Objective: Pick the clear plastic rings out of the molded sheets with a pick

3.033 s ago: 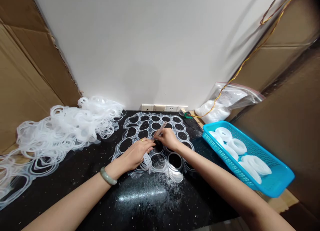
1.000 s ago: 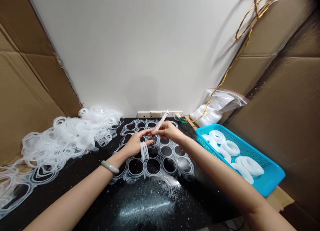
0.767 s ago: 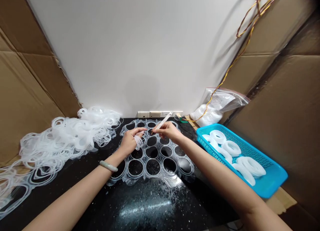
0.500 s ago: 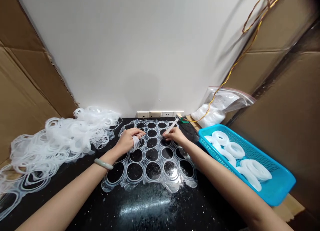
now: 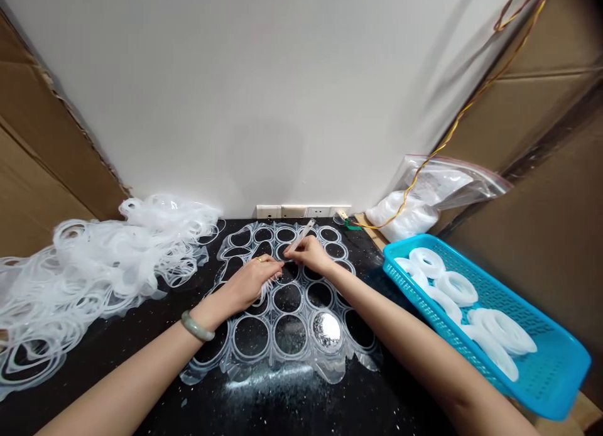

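A clear silicone sheet [image 5: 282,332] moulded with rows of rings lies flat on the black table [image 5: 282,398]. My left hand [image 5: 252,282] rests palm down on the sheet with a bunch of loose white rings [image 5: 266,290] looped around its fingers. My right hand [image 5: 306,254] is closed on a thin pale stick-like tool [image 5: 303,234], its tip pressed to the sheet close to my left fingertips. A green bangle [image 5: 196,326] sits on my left wrist.
A heap of emptied ring sheets [image 5: 94,266] covers the table's left. A blue basket [image 5: 556,367] with stacks of white rings stands at the right. Behind it lies a zip bag [image 5: 424,197] of white parts. Cardboard walls stand on both sides; sockets [image 5: 301,210] line the back wall.
Both hands, raised above the sheet a second ago, have come down onto it. The tool tip now touches the sheet near my left fingers. The view has shifted a little.
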Available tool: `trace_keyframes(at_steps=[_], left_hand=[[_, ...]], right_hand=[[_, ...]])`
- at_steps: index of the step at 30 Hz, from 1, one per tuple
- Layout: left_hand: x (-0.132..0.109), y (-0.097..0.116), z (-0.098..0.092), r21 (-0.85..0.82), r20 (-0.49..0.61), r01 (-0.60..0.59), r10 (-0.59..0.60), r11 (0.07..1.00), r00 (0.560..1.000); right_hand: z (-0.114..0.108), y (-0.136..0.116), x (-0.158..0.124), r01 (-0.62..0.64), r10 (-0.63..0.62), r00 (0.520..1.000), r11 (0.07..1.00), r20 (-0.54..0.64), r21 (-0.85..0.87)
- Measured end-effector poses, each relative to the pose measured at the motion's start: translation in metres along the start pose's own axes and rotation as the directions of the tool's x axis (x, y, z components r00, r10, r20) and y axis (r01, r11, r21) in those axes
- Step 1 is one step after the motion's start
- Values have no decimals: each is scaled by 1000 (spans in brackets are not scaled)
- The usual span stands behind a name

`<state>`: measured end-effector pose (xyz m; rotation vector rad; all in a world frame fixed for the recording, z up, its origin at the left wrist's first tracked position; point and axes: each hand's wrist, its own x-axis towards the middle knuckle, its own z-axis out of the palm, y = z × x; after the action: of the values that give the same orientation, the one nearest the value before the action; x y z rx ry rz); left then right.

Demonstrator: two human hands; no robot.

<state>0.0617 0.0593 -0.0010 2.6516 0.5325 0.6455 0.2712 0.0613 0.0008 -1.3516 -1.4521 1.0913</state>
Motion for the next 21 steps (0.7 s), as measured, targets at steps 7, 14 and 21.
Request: trace_keyframes(at_steps=[7, 14, 21], left_hand=[[0, -2, 3, 35, -10, -4, 4, 999, 1000], [-1, -3, 4, 30, -12, -6, 6, 1000, 1000], [-1, -6, 8, 20, -21, -30, 30, 999, 999]], right_hand=[[-3, 9, 1, 23, -23, 1000, 1000, 2, -8], [0, 12, 2, 39, -40, 999, 999, -3, -12], [3, 19, 4, 70, -72, 997, 990, -16, -120]])
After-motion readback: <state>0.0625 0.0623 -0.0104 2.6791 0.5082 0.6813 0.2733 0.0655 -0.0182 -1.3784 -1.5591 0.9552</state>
